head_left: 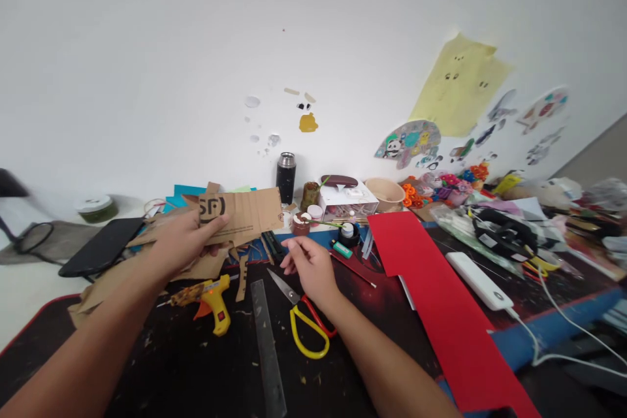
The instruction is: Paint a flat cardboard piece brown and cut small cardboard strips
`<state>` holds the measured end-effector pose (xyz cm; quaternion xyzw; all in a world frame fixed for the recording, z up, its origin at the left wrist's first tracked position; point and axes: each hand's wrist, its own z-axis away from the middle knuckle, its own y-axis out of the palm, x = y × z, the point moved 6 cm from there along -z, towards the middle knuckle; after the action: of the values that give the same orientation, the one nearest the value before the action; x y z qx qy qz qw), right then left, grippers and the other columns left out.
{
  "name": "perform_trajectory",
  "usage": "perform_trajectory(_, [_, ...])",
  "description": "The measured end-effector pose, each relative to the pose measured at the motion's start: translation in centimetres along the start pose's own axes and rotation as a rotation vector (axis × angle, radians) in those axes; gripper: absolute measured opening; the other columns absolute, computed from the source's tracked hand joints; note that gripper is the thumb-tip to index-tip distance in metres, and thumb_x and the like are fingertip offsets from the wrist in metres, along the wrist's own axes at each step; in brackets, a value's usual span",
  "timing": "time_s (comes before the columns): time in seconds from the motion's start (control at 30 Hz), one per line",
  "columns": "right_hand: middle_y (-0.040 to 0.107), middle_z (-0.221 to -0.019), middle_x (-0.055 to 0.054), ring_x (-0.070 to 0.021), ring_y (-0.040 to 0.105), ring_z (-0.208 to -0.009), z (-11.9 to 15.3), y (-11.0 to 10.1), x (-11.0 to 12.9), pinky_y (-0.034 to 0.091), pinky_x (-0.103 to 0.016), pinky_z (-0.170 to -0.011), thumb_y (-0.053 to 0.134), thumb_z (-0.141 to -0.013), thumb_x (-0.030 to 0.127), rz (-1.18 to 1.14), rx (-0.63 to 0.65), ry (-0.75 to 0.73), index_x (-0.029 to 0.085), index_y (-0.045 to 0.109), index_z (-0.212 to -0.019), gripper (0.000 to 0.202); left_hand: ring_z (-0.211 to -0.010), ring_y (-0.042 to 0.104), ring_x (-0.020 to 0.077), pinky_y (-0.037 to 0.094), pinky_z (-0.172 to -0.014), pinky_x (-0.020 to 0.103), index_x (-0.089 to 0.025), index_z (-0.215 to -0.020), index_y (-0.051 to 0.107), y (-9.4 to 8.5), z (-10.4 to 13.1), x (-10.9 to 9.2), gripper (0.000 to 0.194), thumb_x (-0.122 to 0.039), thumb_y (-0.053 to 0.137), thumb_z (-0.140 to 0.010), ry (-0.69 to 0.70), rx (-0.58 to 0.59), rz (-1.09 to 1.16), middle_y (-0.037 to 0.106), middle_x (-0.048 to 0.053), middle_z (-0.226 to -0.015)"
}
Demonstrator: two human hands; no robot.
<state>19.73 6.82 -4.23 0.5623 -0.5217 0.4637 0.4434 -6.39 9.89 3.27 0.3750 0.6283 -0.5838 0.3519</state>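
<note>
My left hand point(196, 235) grips the left end of a brown cardboard piece point(252, 212) with black print, thumb on its face, held up over other cardboard scraps. My right hand point(306, 264) hovers just above the scissors point(308, 333) with red and yellow handles; its fingers are curled and apart, with nothing seen between them. The scissors lie with blades pointing up and left. Left of them is a clear ruler point(268, 349). A yellow glue gun point(215, 304) lies below my left hand, beside a narrow cardboard strip point(241, 277).
A long red sheet point(441, 313) covers the table's right-centre. Behind stand a black flask point(286, 177), a white box point(347, 199) and a beige bowl point(385, 192). A white power strip point(479, 281) with a cable lies right. A black tablet-like object point(102, 247) sits left.
</note>
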Motion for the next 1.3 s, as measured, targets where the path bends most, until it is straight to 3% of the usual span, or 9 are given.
perform_trajectory(0.2, [0.084, -0.085, -0.005, -0.0252, 0.074, -0.075, 4.4, -3.1, 2.3, 0.052, -0.035, -0.077, 0.078, -0.103, 0.041, 0.602, 0.207, -0.045, 0.025, 0.088, -0.118, 0.024, -0.048, 0.055, 0.0212, 0.041, -0.049, 0.032, -0.026, -0.066, 0.064, -0.1, -0.1, 0.2, 0.062, -0.086, 0.077, -0.072, -0.012, 0.009, 0.040, 0.067, 0.003, -0.051])
perform_trajectory(0.33, [0.087, -0.110, -0.010, -0.0304, 0.081, -0.096, 7.5, -4.4, 2.0, 0.056, -0.037, -0.087, 0.087, -0.098, 0.038, 0.940, 0.345, 0.037, 0.025, 0.084, -0.133, 0.038, -0.049, 0.056, 0.0217, 0.042, -0.050, 0.033, -0.025, -0.068, 0.064, -0.1, 0.1, -0.3, 0.060, -0.083, 0.080, -0.070, -0.004, 0.022, 0.089, 0.066, 0.004, -0.051])
perform_trajectory(0.43, [0.082, -0.129, -0.015, -0.0356, 0.079, -0.118, 9.2, -3.8, 1.8, 0.058, -0.040, -0.100, 0.088, -0.097, 0.034, 1.190, 0.476, 0.018, 0.022, 0.080, -0.142, 0.047, -0.049, 0.058, 0.0224, 0.042, -0.050, 0.033, -0.026, -0.070, 0.063, -0.1, 0.3, -0.5, 0.058, -0.082, 0.081, -0.071, 0.003, 0.018, 0.114, 0.064, 0.002, -0.050])
perform_trajectory(0.63, [0.078, -0.133, -0.014, -0.0295, 0.082, -0.106, 9.6, -2.9, 1.1, 0.059, -0.035, -0.090, 0.072, -0.102, 0.017, 1.325, 0.526, 0.079, 0.022, 0.077, -0.144, 0.042, -0.046, 0.055, 0.0197, 0.039, -0.048, 0.030, -0.026, -0.074, 0.064, 0.2, 0.0, 0.6, 0.059, -0.083, 0.080, -0.072, 0.006, 0.006, 0.126, 0.065, -0.001, -0.050])
perform_trajectory(0.77, [0.079, -0.122, -0.010, -0.0238, 0.079, -0.098, 9.1, -4.2, 0.1, 0.056, -0.031, -0.088, 0.079, -0.091, 0.013, 1.086, 0.397, 0.105, 0.021, 0.084, -0.124, 0.033, -0.047, 0.057, 0.0197, 0.041, -0.048, 0.030, -0.025, -0.070, 0.062, 0.6, -0.6, 1.4, 0.066, -0.089, 0.077, -0.069, 0.009, 0.020, 0.138, 0.070, 0.004, -0.055])
perform_trajectory(0.9, [0.074, -0.093, -0.001, -0.0154, 0.067, -0.073, 9.0, -5.5, -1.9, 0.050, -0.026, -0.068, 0.083, -0.087, 0.017, 0.520, 0.264, 0.207, 0.020, 0.079, -0.099, 0.013, -0.049, 0.059, 0.0196, 0.042, -0.049, 0.031, -0.025, -0.074, 0.063, 0.9, -0.9, 2.0, 0.064, -0.086, 0.079, -0.072, 0.014, 0.039, 0.173, 0.075, 0.005, -0.062])
perform_trajectory(1.0, [0.069, -0.082, 0.003, -0.0116, 0.060, -0.057, 8.9, -5.4, -3.0, 0.045, -0.024, -0.055, 0.095, -0.085, 0.042, 0.021, 0.197, 0.333, 0.020, 0.073, -0.097, 0.034, -0.049, 0.059, 0.0190, 0.043, -0.049, 0.031, -0.025, -0.077, 0.064, 1.3, -1.0, 2.3, 0.061, -0.083, 0.081, -0.073, 0.011, 0.056, 0.204, 0.076, 0.004, -0.064])
perform_trajectory(1.1, [0.072, -0.086, 0.002, -0.0065, 0.051, -0.047, 8.2, -4.8, -3.0, 0.037, -0.022, -0.048, 0.100, -0.082, 0.060, -0.349, 0.084, 0.322, 0.020, 0.073, -0.108, 0.055, -0.048, 0.058, 0.0186, 0.041, -0.048, 0.030, -0.025, -0.077, 0.064, 1.6, -1.0, 2.6, 0.057, -0.078, 0.082, -0.074, 0.000, 0.066, 0.230, 0.074, 0.003, -0.062])
perform_trajectory(1.3, [0.067, -0.077, 0.005, -0.0052, 0.044, -0.041, 6.2, -1.1, -3.5, 0.034, -0.021, -0.042, 0.092, -0.086, 0.077, -0.661, 0.176, 0.359, 0.019, 0.076, -0.119, 0.069, -0.047, 0.056, 0.0177, 0.041, -0.048, 0.030, -0.023, -0.070, 0.065, 1.8, -1.1, 2.8, 0.055, -0.075, 0.083, -0.073, -0.034, 0.062, 0.255, 0.072, 0.005, -0.058])
